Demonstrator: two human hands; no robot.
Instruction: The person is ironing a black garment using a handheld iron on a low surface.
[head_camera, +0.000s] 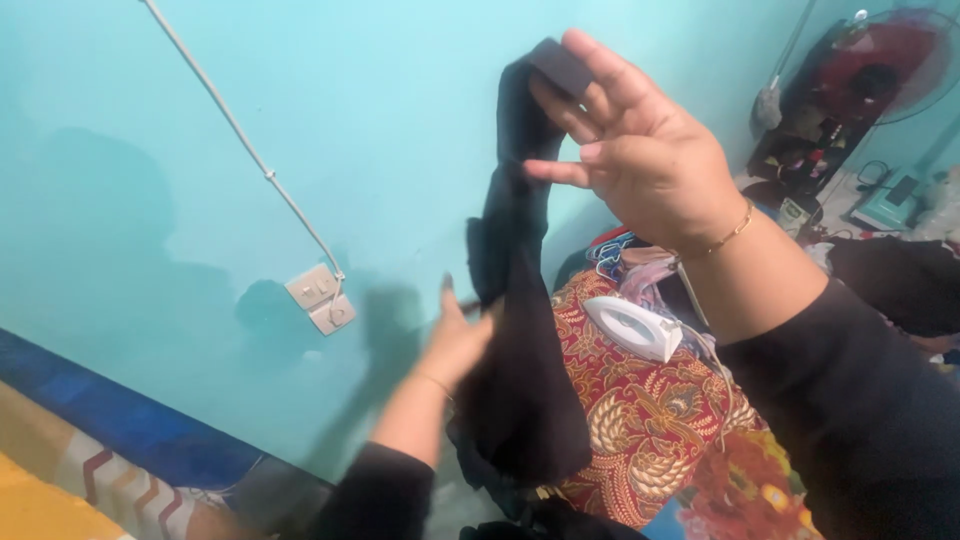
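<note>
**Q:** what've you got hold of there?

**Me:** a black garment (520, 380). My right hand (640, 150) is up high, fingers pinched together on its top end, so it hangs straight down from there. My left hand (455, 345) is lower, closed on the garment's edge about halfway down.

**Q:** and what's around you?

**Me:** below my right hand there's a white iron (632, 327) sitting on a red patterned cloth (640, 420). Past my left hand, a wall socket (320, 298) on the teal wall.
</note>
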